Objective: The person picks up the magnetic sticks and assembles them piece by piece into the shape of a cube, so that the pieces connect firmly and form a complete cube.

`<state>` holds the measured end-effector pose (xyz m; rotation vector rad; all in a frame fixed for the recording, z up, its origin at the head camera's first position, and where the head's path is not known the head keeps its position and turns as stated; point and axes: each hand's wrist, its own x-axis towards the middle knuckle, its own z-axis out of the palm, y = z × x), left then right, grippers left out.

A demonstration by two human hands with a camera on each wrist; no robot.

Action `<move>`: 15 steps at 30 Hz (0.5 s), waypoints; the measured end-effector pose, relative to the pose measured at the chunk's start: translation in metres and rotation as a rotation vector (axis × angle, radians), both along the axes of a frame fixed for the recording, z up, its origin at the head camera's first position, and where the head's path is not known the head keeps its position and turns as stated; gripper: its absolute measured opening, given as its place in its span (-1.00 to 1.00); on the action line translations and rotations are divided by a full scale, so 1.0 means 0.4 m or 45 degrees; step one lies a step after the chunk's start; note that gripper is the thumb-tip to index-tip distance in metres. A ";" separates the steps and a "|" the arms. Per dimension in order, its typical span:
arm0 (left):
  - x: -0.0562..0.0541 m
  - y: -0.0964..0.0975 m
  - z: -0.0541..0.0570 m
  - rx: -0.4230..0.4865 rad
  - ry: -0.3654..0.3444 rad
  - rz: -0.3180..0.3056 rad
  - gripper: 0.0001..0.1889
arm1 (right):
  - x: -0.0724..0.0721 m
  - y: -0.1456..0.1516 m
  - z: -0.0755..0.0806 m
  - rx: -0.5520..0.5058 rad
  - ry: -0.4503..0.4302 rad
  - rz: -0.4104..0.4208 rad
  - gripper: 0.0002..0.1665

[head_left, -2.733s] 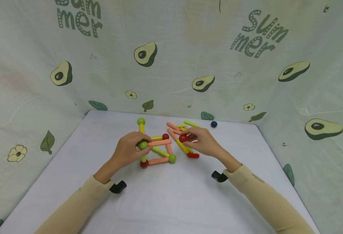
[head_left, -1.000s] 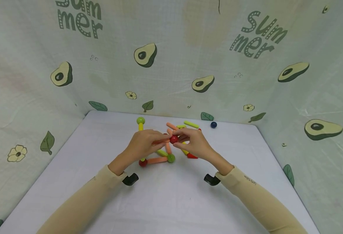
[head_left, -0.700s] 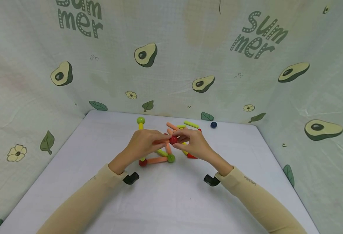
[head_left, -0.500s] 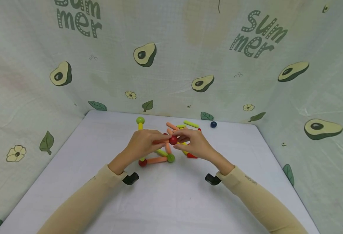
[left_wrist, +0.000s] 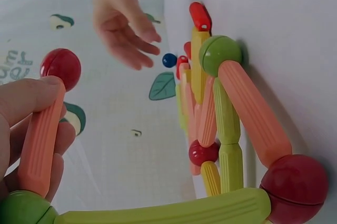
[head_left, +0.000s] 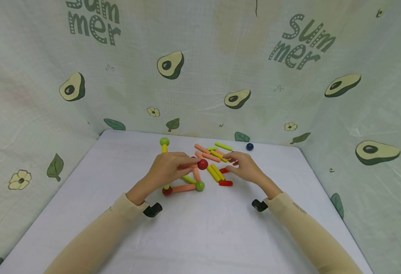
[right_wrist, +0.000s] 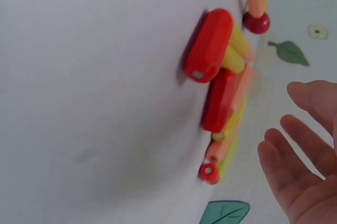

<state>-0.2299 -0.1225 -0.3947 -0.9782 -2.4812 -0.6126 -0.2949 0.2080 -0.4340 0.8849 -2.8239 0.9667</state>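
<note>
1. one left hand (head_left: 169,165) pinches one salmon stick (left_wrist: 42,142) between thumb and fingers, up above the table (head_left: 214,236).
2. that stick carries two balls: one held red ball (head_left: 202,164) at its free tip, just past the grip, and one top green ball (left_wrist: 25,211) at the other end.
3. one upright lime stick (left_wrist: 163,209) joins the top green ball to one near red ball (head_left: 167,190) on the table.
4. one right hand (head_left: 244,166) is loosely spread, thumb and fingers parted, in the air by the right side of the loose sticks (head_left: 226,183) and apart from them.
5. the joined frame (head_left: 188,179) has six balls across the head and left wrist views, three red and three green: beyond those named, one front green ball (head_left: 199,185), one back green ball (head_left: 164,141) and one back red ball (left_wrist: 204,152), mostly covered by the left hand in the head view.
6. one front salmon stick (left_wrist: 255,113) links the near red ball and front green ball; how many lime and yellow sticks the frame has cannot be told.
7. the loose sticks: three red sticks (right_wrist: 209,45), two lime sticks (head_left: 223,146), at least three yellow sticks (head_left: 213,173), at least three salmon sticks (head_left: 211,157), some overlapping.
8. one blue ball (head_left: 250,146) sits near the table's back edge.
9. two beige sleeves (head_left: 94,232).
</note>
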 end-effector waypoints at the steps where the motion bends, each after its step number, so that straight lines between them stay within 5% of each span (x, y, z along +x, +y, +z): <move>1: 0.000 0.001 0.000 -0.003 -0.004 0.001 -0.56 | -0.008 0.009 -0.009 0.011 -0.005 -0.012 -0.52; 15: 0.005 0.003 0.004 -0.027 -0.003 0.042 -0.56 | -0.126 0.047 -0.053 0.147 -0.027 -0.267 -0.51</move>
